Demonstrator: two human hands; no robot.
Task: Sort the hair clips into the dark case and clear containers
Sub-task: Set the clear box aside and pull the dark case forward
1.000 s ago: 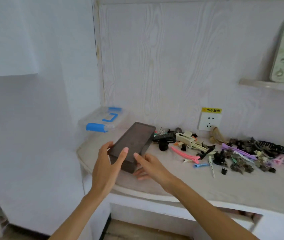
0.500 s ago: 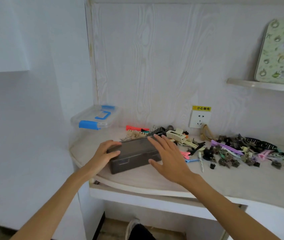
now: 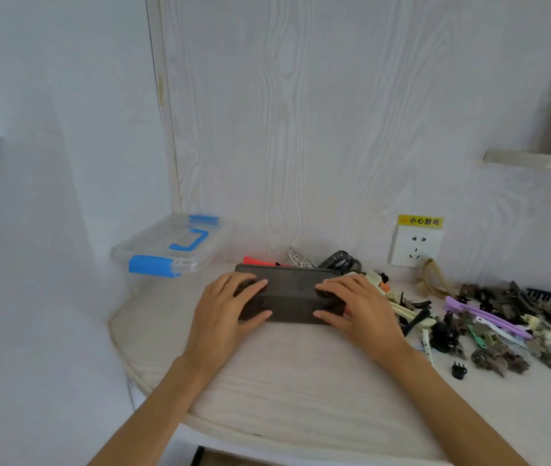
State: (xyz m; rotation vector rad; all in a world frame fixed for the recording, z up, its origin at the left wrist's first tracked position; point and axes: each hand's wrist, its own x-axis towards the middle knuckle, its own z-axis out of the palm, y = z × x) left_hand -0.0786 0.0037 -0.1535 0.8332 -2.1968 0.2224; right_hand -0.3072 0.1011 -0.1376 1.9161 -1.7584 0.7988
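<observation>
The dark case [image 3: 289,299] lies flat on the pale wood-grain tabletop [image 3: 301,381], long side toward the person, near the rounded left corner. The left hand [image 3: 225,317] is clamped on its left end and the right hand [image 3: 356,311] on its right end — fingers curled over the lid, thumbs on the front wall, the two hands well apart.

The case looks like smoky, semi-translucent hard plastic: a slim rectangular box with rounded corners and a smooth lid. My guess is that it is light and stiff, a little slippery on the laminate, so holding both ends steadies it. To open it, the front edge where the thumbs sit seems the place to lift; no latch shows from here.

Behind and to the left stands a clear container [image 3: 169,250], rigid see-through plastic with blue clasps and a blue handle, lid shut.

The clips [image 3: 489,317] are strewn to the right and behind the case — purple and cream slim ones, black claw types, a red piece at the back, a lone black mini claw [image 3: 458,370] nearer the edge. They look small, hard and springy, likely to tangle in a heap; each is best pinched by its body, one at a time. A socket [image 3: 416,245] with a yellow label sits on the wall panel.
</observation>
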